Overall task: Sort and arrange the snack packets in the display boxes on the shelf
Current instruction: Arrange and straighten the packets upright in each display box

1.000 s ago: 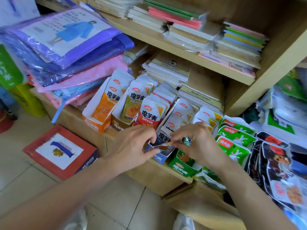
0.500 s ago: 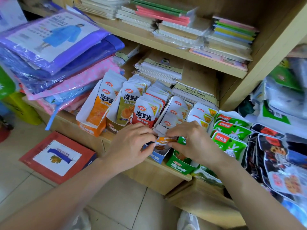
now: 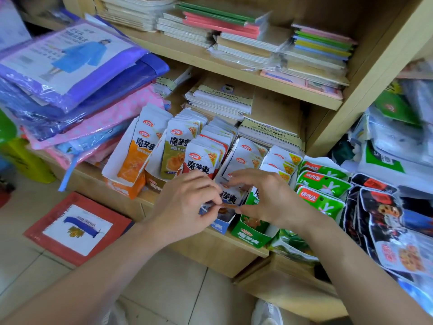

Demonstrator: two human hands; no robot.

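Note:
Several display boxes of snack packets stand in a row on the wooden shelf [image 3: 208,245]: an orange box [image 3: 124,184], a brown box [image 3: 155,184], a blue box [image 3: 222,225] and a green box [image 3: 251,235]. Upright white packets with orange, olive and red fronts fill them. My left hand [image 3: 185,202] and my right hand [image 3: 267,200] meet over the blue box. Together they pinch a small snack packet [image 3: 228,202] that sits low at the front of that box, partly hidden by my fingers.
Green packets [image 3: 323,184] and black packets [image 3: 386,221] lie to the right. Bagged raincoats [image 3: 70,73] are stacked at the left. Notebooks [image 3: 234,26] fill the upper shelf. A red flat box [image 3: 77,228] lies on the tiled floor below.
Both hands have stayed at the blue box and the held packet has sunk lower into its front. The camera has shifted slightly.

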